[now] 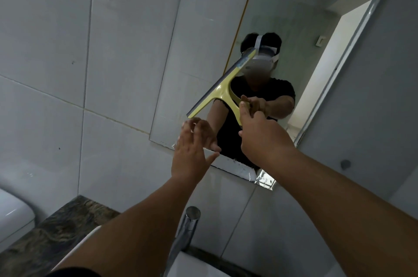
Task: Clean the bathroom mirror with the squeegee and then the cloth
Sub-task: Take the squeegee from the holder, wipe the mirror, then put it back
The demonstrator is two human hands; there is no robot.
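While right hand (260, 131) fingers clamp the squeegee (222, 86), its blade slants upper-right; left hand (192, 145) splayed.

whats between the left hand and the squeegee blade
Nothing solid: in the head view only bare mirror glass shows between the open left hand and the lower end of the squeegee blade.

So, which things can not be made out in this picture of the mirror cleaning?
- Squeegee handle, head view: hidden by the right hand, which grips it.
- Cloth: none in view.
- Whether the blade touches the mirror: cannot tell from this angle.
- Faucet spout and sink: covered by the forearms and cut off by the bottom edge.
- Left hand: open, holds nothing; contact with the glass is unclear.
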